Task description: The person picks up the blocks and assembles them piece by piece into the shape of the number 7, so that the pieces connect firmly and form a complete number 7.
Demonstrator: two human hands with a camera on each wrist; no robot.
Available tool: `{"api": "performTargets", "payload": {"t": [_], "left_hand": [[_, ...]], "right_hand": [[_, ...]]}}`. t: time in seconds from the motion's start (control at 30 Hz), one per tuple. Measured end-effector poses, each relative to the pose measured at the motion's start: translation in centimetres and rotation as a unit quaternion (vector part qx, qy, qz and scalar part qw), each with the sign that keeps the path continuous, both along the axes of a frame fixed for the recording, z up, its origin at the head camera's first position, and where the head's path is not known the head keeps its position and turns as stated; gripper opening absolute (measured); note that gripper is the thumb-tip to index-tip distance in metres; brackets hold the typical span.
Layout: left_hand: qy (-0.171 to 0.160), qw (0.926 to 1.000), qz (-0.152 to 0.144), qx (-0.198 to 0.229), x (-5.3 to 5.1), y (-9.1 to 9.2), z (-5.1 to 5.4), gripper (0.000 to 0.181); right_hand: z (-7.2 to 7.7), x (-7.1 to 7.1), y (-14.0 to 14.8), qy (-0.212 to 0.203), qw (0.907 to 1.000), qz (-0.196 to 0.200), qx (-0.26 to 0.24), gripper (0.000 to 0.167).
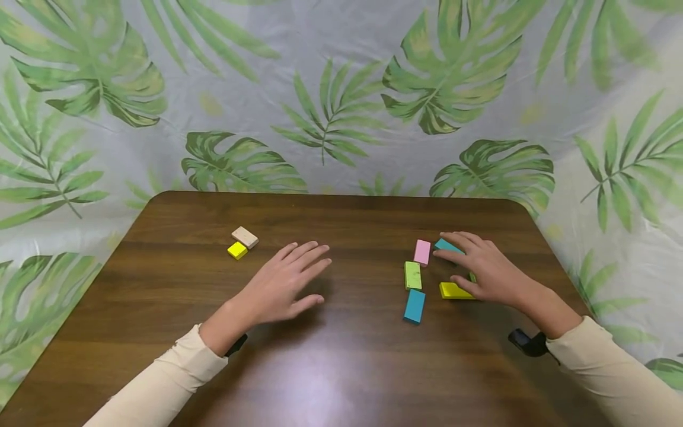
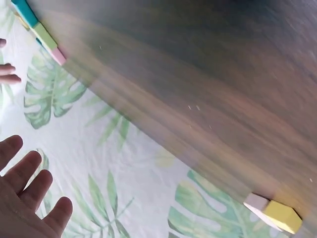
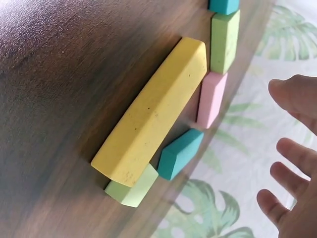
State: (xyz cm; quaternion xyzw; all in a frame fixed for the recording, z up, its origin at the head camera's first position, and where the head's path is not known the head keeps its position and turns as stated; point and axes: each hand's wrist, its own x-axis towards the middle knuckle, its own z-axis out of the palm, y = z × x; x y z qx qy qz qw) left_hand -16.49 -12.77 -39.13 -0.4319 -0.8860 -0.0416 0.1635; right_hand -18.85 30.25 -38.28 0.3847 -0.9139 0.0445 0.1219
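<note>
My right hand [image 1: 493,274] hovers with spread fingers over a yellow block [image 1: 453,290] and a teal block [image 1: 447,245], partly hiding them. In the right wrist view, the long yellow block [image 3: 153,111] lies beside a green block [image 3: 132,188], the teal block [image 3: 180,153] and a pink block [image 3: 212,100]; the hand [image 3: 297,178] holds nothing. A pink block [image 1: 422,252], a green block [image 1: 412,276] and a blue block [image 1: 414,306] form a bent line. My left hand [image 1: 280,284], fingers extended and empty, is above the middle of the table.
On the left of the brown table [image 1: 341,379] lie a pale wooden block [image 1: 245,237] and a small yellow block [image 1: 237,250], side by side. Behind the table's far edge hangs a leaf-patterned cloth [image 1: 341,95].
</note>
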Motion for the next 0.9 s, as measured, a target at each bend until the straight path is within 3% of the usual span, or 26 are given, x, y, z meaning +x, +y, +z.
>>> {"api": "performTargets", "payload": {"t": [0.27,0.5,0.9], "left_hand": [[-0.001,0.9995,-0.022,-0.022,-0.1,1.2,-0.4,0.063],[0.001,0.9959,-0.069,-0.058,-0.1,4.1,-0.7,0.062],[0.012,0.9901,-0.103,-0.094,0.7,7.3,-1.4,0.062]], "right_hand": [[-0.5,0.1,-0.3,-0.021,0.9996,-0.007,0.016,0.056],[-0.7,0.0,-1.0,-0.038,0.9990,-0.004,0.024,0.053],[-1.5,0.7,-0.7,-0.040,0.9990,0.003,0.020,0.055]]}}
